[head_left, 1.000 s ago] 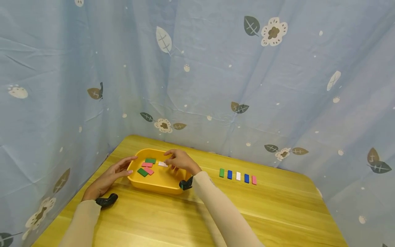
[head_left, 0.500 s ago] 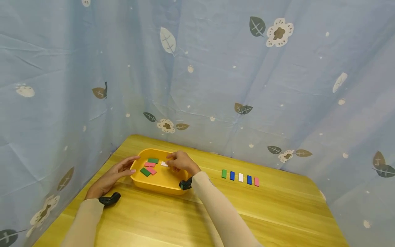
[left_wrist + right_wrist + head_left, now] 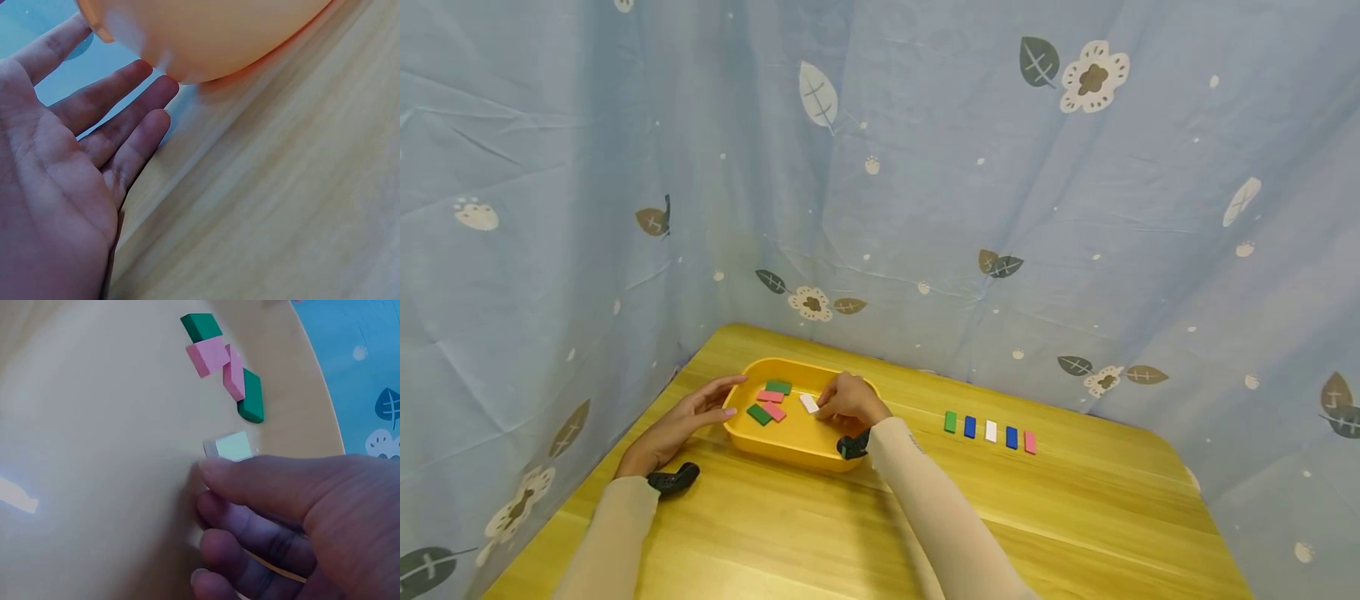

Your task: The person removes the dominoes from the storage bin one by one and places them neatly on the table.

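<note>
A yellow plastic tray (image 3: 797, 448) holds several small flat rectangular blocks. My right hand (image 3: 852, 398) reaches inside it, with thumb and fingertips pinching one end of a white block (image 3: 808, 403). In the right wrist view the thumb overlaps the near edge of that block, so part of the grip is hidden. My left hand (image 3: 681, 423) is at the tray's left end, its fingers spread and loosely extended along the wall. The left wrist view shows the fingertips at the tray's outer side (image 3: 206, 44).
Two green blocks (image 3: 253, 397) and two pink blocks (image 3: 208, 356) lie close together in the tray. Right of it, a row on the wooden table (image 3: 1075, 508) has a green block (image 3: 951, 422), blue ones (image 3: 970, 427), a white one and a pink one (image 3: 1030, 442). A patterned curtain (image 3: 925, 192) hangs behind.
My right fingers have closed on the white block's near end, and the block has turned from lying crosswise to slanting. My left hand stays at the tray's left end. The head view has shifted slightly.
</note>
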`<state>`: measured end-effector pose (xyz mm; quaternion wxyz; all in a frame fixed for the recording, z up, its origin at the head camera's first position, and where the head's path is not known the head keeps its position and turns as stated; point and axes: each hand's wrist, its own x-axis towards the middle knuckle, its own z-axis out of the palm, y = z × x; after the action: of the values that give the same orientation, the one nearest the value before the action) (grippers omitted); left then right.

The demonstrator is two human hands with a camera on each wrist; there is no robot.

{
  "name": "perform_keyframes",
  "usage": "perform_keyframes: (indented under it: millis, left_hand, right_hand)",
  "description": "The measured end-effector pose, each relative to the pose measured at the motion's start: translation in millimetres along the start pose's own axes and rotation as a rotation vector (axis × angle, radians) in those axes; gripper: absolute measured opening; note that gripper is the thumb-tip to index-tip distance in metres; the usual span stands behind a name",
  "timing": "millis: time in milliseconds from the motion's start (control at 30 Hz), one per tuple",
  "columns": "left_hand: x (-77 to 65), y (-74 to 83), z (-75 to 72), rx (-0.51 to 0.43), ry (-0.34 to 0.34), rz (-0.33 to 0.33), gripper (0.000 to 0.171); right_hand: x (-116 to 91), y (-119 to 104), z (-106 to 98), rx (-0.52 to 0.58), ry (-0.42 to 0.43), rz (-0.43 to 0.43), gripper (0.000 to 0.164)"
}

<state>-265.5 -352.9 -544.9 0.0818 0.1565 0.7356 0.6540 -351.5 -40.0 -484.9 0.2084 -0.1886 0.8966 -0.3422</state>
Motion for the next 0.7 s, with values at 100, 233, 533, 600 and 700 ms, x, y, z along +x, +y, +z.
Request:
perform_keyframes:
  millis: [100, 233, 533, 600, 700]
  left_hand:
    - [0.6, -1.0, -0.8, -0.011, 0.001, -0.001, 0.06]
    - [-0.2, -1.6, -1.7, 0.003, 0.02, 0.005, 0.06]
    - [-1.3, -1.6, -2.4, 0.013, 0.034, 0.004, 0.06]
    - [-1.3, -1.2, -1.9, 0.014, 0.035, 0.001, 0.06]
    - [-1.2, -0.3, -1.3, 0.018, 0.036, -0.005, 0.06]
  right_hand:
    - [0.9, 1.1, 0.7, 0.01, -0.026, -0.028, 0.011]
    - [3.7, 2.5, 2.3, 0.024, -0.037, -0.078, 0.018]
    - [14.8, 7.3, 5.3, -0.062, -0.058, -0.168, 0.052]
    - [16.0, 8.3, 6.0, -0.083, -0.056, -0.174, 0.051]
    - [15.2, 8.3, 6.5, -0.09, -0.05, -0.176, 0.047]
